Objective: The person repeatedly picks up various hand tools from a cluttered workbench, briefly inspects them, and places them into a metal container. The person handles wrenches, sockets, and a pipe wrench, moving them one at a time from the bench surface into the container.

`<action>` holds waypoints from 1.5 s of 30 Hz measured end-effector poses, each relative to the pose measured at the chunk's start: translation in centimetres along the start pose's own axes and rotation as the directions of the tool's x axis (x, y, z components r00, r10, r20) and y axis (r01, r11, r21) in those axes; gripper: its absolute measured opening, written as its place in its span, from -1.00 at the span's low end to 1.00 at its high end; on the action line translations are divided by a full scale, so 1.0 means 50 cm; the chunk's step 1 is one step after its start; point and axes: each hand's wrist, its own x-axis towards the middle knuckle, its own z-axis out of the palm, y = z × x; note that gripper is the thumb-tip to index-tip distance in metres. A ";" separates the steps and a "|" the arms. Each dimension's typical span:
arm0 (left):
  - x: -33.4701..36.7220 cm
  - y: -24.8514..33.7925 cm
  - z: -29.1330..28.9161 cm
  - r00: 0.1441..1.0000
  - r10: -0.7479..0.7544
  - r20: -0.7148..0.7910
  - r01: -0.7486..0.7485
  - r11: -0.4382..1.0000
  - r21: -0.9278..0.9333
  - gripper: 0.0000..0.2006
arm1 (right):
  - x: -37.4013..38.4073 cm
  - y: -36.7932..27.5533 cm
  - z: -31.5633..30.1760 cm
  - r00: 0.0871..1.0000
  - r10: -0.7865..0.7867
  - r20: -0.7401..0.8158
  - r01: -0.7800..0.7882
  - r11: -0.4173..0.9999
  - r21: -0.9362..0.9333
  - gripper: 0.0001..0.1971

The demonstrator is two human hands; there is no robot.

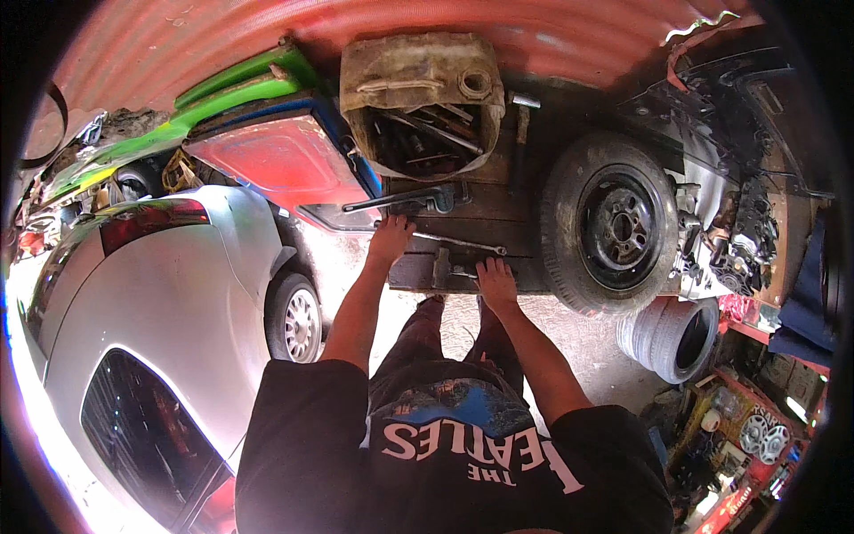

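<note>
My left hand [394, 237] rests at the left front part of a dark wooden bench [498, 205], its fingers stretched forward. Close to its fingertips lies a long thin wrench [463, 241], reaching right across the boards; I cannot tell whether they touch. Just beyond is a pipe wrench [429, 199] with a dark handle. My right hand [496, 279] lies on the bench's front edge, fingers apart and holding nothing visible. Left of it sits a small hammer-like metal tool [442, 267], its shaft pointing toward that hand.
A cut-open plastic jug [365, 133] full of tools stands at the back, beside a hammer [523, 120]. A wheel with tyre [560, 222] and engine parts [743, 240] occupy the right. A silver car [169, 285] is at left; loose tyres [663, 329] lie lower right.
</note>
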 end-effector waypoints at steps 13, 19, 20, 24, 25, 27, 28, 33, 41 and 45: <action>0.030 0.059 -0.004 0.993 0.066 -0.095 -0.084 0.975 -0.206 -0.66 | -0.019 0.001 0.000 1.000 0.016 0.026 -0.016 1.000 0.023 -0.55; 0.044 -0.085 0.013 0.938 -0.319 -0.135 0.331 0.940 0.078 -0.58 | -0.002 0.009 -0.008 0.991 -0.010 0.133 0.003 0.998 0.057 -0.53; 0.046 -0.100 0.019 0.932 -0.362 -0.010 0.362 0.928 0.086 -0.57 | -0.005 0.007 -0.019 0.987 -0.017 0.160 0.003 0.996 0.092 -0.52; 0.056 -0.103 0.034 0.915 -0.375 0.146 0.370 0.927 0.061 -0.62 | -0.029 -0.012 -0.085 0.974 0.010 0.227 -0.068 0.966 0.249 -0.49; 0.043 -0.105 0.036 0.928 -0.362 0.089 0.359 0.932 0.050 -0.64 | -0.031 -0.017 -0.105 0.964 0.049 0.261 -0.129 0.945 0.300 -0.50; 0.028 -0.083 0.017 0.930 -0.354 0.095 0.357 0.934 -0.013 -0.67 | -0.043 -0.017 -0.134 0.932 0.134 0.338 -0.267 0.884 0.384 -0.51; 0.027 -0.077 0.004 0.933 -0.348 0.096 0.353 0.935 -0.043 -0.68 | -0.049 -0.009 -0.114 0.952 0.112 0.286 -0.242 0.847 0.473 -0.54; -0.004 -0.077 0.032 0.928 -0.360 0.091 0.370 0.917 -0.147 -0.68 | -0.062 -0.023 -0.111 0.909 0.077 0.410 -0.411 0.329 0.850 -0.67; 0.055 0.065 0.023 0.854 -0.508 0.111 0.520 0.840 -0.154 0.01 | 0.050 0.012 -0.365 0.816 -0.053 0.575 -0.578 -0.054 0.815 -0.65; 0.078 0.119 0.003 0.815 -0.502 0.289 0.570 0.784 -0.246 0.23 | 0.137 0.003 -0.411 0.955 0.164 -0.247 -0.011 0.852 0.523 -0.61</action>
